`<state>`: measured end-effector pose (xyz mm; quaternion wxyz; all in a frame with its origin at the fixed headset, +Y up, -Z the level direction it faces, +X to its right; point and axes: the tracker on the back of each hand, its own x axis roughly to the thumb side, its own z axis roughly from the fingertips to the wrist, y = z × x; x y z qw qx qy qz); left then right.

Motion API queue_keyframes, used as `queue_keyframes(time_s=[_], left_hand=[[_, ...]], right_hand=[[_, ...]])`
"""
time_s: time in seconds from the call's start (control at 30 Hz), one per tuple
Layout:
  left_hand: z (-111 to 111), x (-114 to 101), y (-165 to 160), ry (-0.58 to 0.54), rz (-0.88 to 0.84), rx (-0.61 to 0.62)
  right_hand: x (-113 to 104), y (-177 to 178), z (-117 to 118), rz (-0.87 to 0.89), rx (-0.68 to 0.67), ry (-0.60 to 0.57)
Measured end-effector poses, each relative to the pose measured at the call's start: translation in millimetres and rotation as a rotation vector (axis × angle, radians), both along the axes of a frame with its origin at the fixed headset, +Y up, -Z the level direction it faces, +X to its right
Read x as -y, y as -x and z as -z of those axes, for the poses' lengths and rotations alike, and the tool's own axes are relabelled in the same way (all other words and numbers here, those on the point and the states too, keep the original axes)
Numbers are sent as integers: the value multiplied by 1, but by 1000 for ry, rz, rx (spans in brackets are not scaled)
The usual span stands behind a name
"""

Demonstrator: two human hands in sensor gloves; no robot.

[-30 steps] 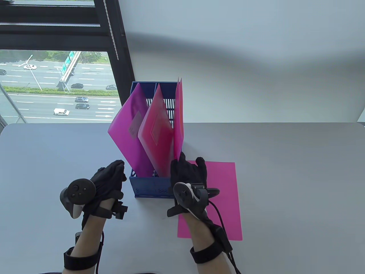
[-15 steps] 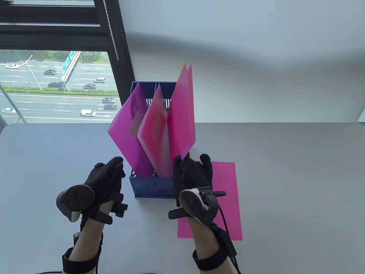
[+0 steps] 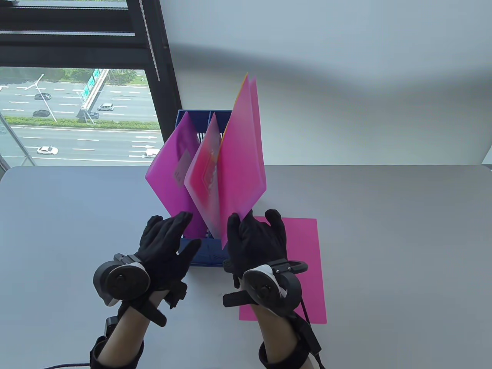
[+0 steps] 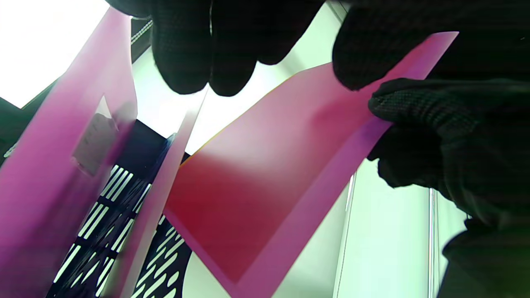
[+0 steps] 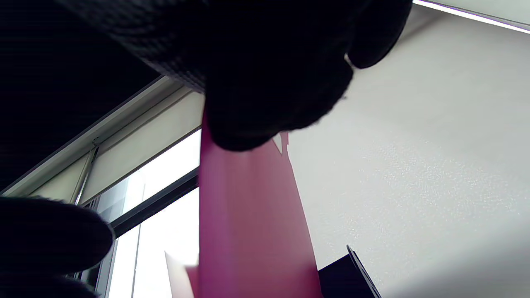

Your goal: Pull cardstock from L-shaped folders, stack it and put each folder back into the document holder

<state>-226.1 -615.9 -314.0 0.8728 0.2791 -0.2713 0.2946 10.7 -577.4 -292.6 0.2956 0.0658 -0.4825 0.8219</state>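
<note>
A blue document holder [image 3: 200, 117] stands mid-table with two translucent pink folders leaning in it, one on the left [image 3: 173, 169] and one in the middle [image 3: 203, 180]. My right hand [image 3: 251, 226] pinches the bottom corner of a third pink folder [image 3: 242, 165] and holds it raised above the holder's right side. In the left wrist view that pinch [image 4: 397, 103] sits on the folder's edge [image 4: 269, 174]. With its fingers spread, my left hand [image 3: 173, 234] is over the holder's front wall and holds nothing. A pink cardstock sheet [image 3: 303, 269] lies flat to the right of the holder.
Behind the grey table [image 3: 384, 230] is a white wall, with a window and dark frame [image 3: 161, 77] at the back left. A glove cable [image 3: 311, 346] trails from my right wrist over the cardstock's near corner.
My right hand has lifted the rightmost folder out of the holder and turned its face towards me. My left hand moved right, from beside the holder to its front, spreading its fingers.
</note>
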Motion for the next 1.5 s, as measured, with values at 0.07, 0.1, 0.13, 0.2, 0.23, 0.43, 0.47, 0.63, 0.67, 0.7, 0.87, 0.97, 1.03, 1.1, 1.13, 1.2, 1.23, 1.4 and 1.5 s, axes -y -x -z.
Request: queue_keyframes(time_s=[0.07,0.1,0.13,0.2,0.23,0.43,0.47,0.63,0.67,0.7,0.87,0.97,1.03,1.1,1.13,1.2,1.23,1.4,1.5], left_hand=[[-2,2,-10,3,34,15],[-2,3,-13,7,50,21],[-3,4,-17,14,71,24],[-4,7,-23,11,95,17],[-4,8,-26,7,104,7],[-7,11,-33,-36,149,-101],[-7,12,-33,-37,148,-106],[-8,11,-32,-69,130,-134],[-8,10,-30,-73,123,-140],[-8,10,-29,-72,117,-139],[-1,6,-12,-36,4,-85],[7,2,9,32,-103,-24],[17,2,26,115,-204,88],[22,3,37,157,-277,160],[26,3,45,176,-306,199],[30,3,57,211,-330,244],[32,3,64,231,-339,278],[40,5,81,293,-423,406],[44,8,83,341,-465,505]], right_hand=[[-2,2,-2,14,-23,3],[-2,2,-3,22,-36,6],[-3,3,-5,32,-51,11],[-4,5,-7,43,-74,13],[-4,6,-8,51,-93,18],[-1,16,-11,101,-213,72],[-1,18,-11,106,-231,82],[1,24,-12,73,-264,100],[1,25,-12,70,-268,100],[1,25,-12,72,-276,104],[-2,20,-12,70,-312,112],[-4,10,-10,110,-319,117],[-6,0,-6,142,-322,131],[-7,-10,-2,158,-326,166],[-7,-17,3,169,-346,195],[-4,-29,13,199,-399,255],[-1,-36,19,241,-431,283],[12,-61,34,390,-442,328],[18,-72,41,445,-450,357]])
